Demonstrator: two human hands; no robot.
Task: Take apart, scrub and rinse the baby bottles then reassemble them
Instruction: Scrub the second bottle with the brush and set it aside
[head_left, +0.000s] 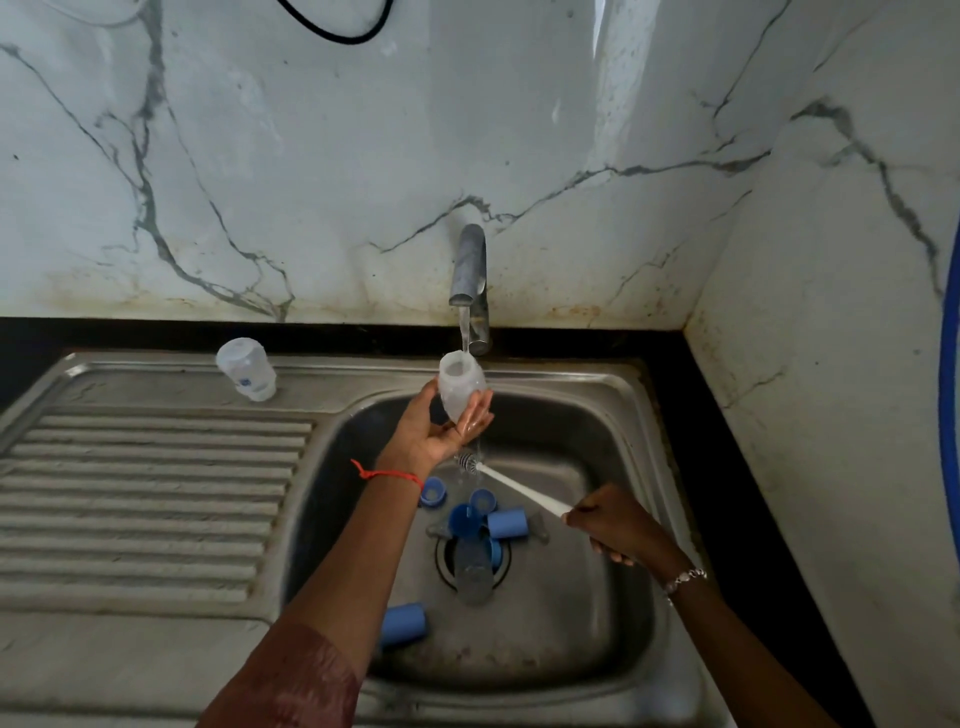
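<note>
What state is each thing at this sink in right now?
Tap: running.
Bottle in left hand: uncapped, upright, under the stream.
Second bottle: capless, standing on the sink ledge.
Brush: gripped by right hand, bristles outside the bottle.
Blue caps: off, lying in the basin.

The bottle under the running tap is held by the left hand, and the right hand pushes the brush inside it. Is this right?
Not quite. In the head view the brush is outside the bottle, its bristles below it over the sink. The rest holds: the left hand holds the bottle under the running tap, and the right hand grips the brush.
</note>
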